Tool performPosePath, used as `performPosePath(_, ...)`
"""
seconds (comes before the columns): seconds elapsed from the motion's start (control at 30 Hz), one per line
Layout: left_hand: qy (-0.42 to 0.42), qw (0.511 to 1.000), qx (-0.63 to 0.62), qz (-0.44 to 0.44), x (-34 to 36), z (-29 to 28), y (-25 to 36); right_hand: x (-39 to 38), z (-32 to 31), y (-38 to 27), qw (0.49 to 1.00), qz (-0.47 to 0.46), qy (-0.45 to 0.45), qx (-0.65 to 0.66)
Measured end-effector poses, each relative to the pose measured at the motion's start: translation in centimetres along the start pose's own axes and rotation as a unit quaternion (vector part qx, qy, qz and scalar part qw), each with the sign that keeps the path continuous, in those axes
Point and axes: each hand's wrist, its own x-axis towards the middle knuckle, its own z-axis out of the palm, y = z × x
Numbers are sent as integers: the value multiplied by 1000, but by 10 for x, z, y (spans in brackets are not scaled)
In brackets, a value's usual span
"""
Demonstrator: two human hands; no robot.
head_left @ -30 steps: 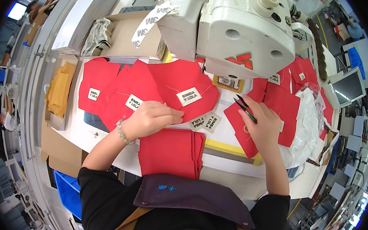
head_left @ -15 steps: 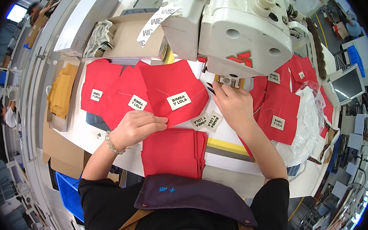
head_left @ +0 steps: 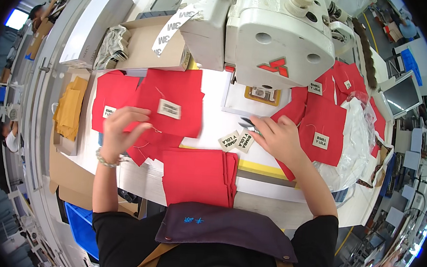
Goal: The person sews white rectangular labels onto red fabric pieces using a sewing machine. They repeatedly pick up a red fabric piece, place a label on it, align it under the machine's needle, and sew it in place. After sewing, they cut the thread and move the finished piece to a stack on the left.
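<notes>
In the head view, with the clock centred on the picture, the person's left hand [head_left: 119, 131] is at nine o'clock, above red fabric, its thumb and fingers spread apart, with nothing gripped; whether a fingertip touches the cloth cannot be told. At ten o'clock a flat, angular red fabric piece [head_left: 189, 89] lies on the white worktable [head_left: 215, 106], overlapping other red pieces and bearing a rectangular cream label with dark print [head_left: 169, 109].

The right hand [head_left: 279, 138], at three o'clock, is closed around a slim, dark, two-pointed hand tool [head_left: 247, 122], whose tips point toward nine. At seven o'clock from those tips lie two loose cream labels [head_left: 236, 142], partly overlapping. A neat stack of red fabric panels [head_left: 197, 177] sits at about six.

A bulky white sewing machine [head_left: 295, 49] stands at one o'clock. Farther out at three, labelled red pieces [head_left: 332, 123] lie beside a crumpled white plastic bag [head_left: 349, 159]. Mustard-yellow fabric pieces [head_left: 69, 109] fill a shallow box [head_left: 66, 145] at nine.
</notes>
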Motion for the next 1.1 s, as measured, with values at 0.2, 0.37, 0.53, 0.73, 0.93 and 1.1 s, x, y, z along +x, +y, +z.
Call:
performPosePath(0.2,59,978,132,-151,-16,-24,-36,-55,-9,1,999,45,-12,11)
performPosePath(0.37,89,956,274,-45,3,5,-28,-79,-19,-5,996,87,-12,-1)
performPosePath(0.53,-51,990,113,71,23,58,15,-90,-31,-5,995,94,5,-29)
performPosePath(0.73,-184,977,-62,91,46,118,59,-96,-40,-7,994,84,4,-66)
performPosePath(0.93,-234,966,-81,78,65,143,59,-101,-39,-12,992,76,10,-103)
performPosePath(1.1,-294,951,-66,70,69,146,61,-100,-37,-18,993,75,11,-95)
